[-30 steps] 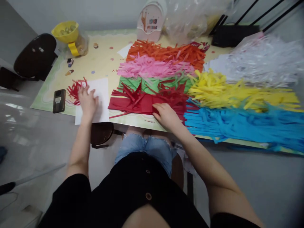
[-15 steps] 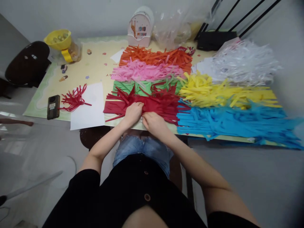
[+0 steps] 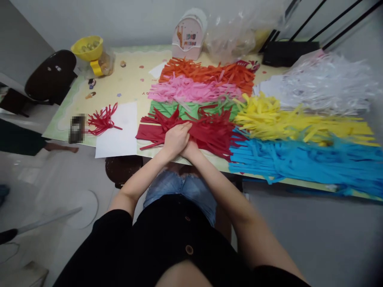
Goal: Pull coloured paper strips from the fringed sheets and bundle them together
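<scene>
Dark red fringed strips [image 3: 214, 133] lie near the front edge of the table. My left hand [image 3: 176, 138] rests on them with its fingers closed, partly over my right hand [image 3: 190, 149]. Both hands touch each other at the front of the red pile; what they pinch is too small to make out. The fingers of my right hand are mostly hidden. Behind the red pile lie green strips [image 3: 161, 109], pink strips [image 3: 191, 89] and orange strips [image 3: 209, 73]. To its right are yellow strips [image 3: 317, 121] and blue strips [image 3: 299, 159].
A red tassel [image 3: 104, 121] lies on white paper [image 3: 124, 139] at the left, near a pixelated dark object [image 3: 77, 128]. Farther back stand a yellow bowl [image 3: 86, 48], a pink-white holder [image 3: 188, 40] and a black box [image 3: 287, 52]. A person's bare foot [image 3: 67, 148] shows at far left.
My hands have come together, left partly over right. The view has shifted, so the table's things appear farther right. A person's leg and dark clothing now show more at the left.
</scene>
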Motion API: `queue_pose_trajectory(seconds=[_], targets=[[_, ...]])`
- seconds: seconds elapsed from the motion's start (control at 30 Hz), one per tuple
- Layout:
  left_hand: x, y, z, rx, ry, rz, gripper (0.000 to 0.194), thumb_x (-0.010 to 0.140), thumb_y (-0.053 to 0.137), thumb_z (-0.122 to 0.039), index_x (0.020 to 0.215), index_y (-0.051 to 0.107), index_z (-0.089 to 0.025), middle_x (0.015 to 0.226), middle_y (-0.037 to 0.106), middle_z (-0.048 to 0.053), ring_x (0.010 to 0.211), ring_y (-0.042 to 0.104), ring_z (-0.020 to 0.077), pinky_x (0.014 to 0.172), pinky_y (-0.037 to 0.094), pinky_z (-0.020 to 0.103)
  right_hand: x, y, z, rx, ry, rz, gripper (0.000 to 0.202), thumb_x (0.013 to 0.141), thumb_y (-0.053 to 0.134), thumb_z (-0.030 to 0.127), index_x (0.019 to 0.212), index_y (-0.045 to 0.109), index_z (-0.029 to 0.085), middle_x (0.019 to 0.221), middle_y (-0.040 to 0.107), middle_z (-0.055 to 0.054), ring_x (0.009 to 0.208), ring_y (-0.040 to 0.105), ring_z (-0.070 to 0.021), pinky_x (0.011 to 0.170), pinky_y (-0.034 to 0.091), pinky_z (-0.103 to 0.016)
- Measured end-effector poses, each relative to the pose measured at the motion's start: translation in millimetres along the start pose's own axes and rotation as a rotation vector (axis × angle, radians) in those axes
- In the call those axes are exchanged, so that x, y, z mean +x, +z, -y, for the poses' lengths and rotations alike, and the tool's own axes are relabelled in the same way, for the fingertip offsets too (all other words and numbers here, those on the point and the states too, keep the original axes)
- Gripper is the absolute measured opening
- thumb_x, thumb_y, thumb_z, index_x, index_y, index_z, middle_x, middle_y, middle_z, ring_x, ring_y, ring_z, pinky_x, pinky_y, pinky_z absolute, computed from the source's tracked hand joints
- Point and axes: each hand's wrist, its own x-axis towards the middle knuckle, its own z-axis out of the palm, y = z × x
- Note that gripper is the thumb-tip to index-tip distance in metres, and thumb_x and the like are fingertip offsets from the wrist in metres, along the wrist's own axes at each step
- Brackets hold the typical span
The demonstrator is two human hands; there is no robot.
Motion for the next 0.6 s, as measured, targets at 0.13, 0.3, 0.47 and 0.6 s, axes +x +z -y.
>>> queue_pose_trajectory(seconds=[0.13, 0.3, 0.47, 0.6], targets=[[18, -21.4, -17, -0.029, -0.033, -0.042, 0.047, 0.096, 0.052, -0.003, 0.139, 0.069, -0.010, 0.143, 0.070, 0.015, 0.133, 0.068, 0.0219, 0.118, 0.052, 0.033, -1, 5, 2, -0.043, 0.013, -0.068, 0.063, 0.104, 0.036, 0.030, 0.164, 0.043, 0.010, 0.170, 0.039, -0.023, 0.159, 0.029, -0.0475, 0.124, 0.026, -0.075], [68, -59.9, -23, -0.117, -0.100, -0.070, 0.034, 0.101, 0.051, -0.009, 0.123, 0.076, -0.015, 0.124, 0.079, 0.012, 0.115, 0.074, 0.0221, 0.101, 0.053, 0.031, -1, 6, 2, -0.010, 0.004, -0.100, 0.058, 0.109, 0.030, 0.043, 0.161, 0.050, 0.028, 0.177, 0.029, -0.007, 0.163, 0.013, -0.0525, 0.119, 0.017, -0.087], [139, -102.5, -10, -0.150, -0.192, -0.136, 0.030, 0.096, 0.057, -0.012, 0.067, 0.058, -0.019, 0.073, 0.069, 0.003, 0.085, 0.065, 0.0180, 0.075, 0.046, 0.030, -2, 0, 3, 0.115, 0.025, -0.079, 0.058, 0.110, 0.028, 0.049, 0.166, 0.040, 0.036, 0.179, 0.023, -0.001, 0.163, 0.011, -0.0526, 0.120, 0.019, -0.086], [200, -145.2, -19, -0.287, -0.096, -0.182, 0.031, 0.095, 0.059, -0.011, 0.067, 0.048, -0.021, 0.072, 0.062, 0.003, 0.089, 0.063, 0.0184, 0.070, 0.043, 0.030, -1, 0, 5, 0.147, 0.026, -0.088, 0.059, 0.110, 0.030, 0.050, 0.168, 0.036, 0.037, 0.180, 0.020, 0.001, 0.161, 0.017, -0.0536, 0.120, 0.024, -0.083]])
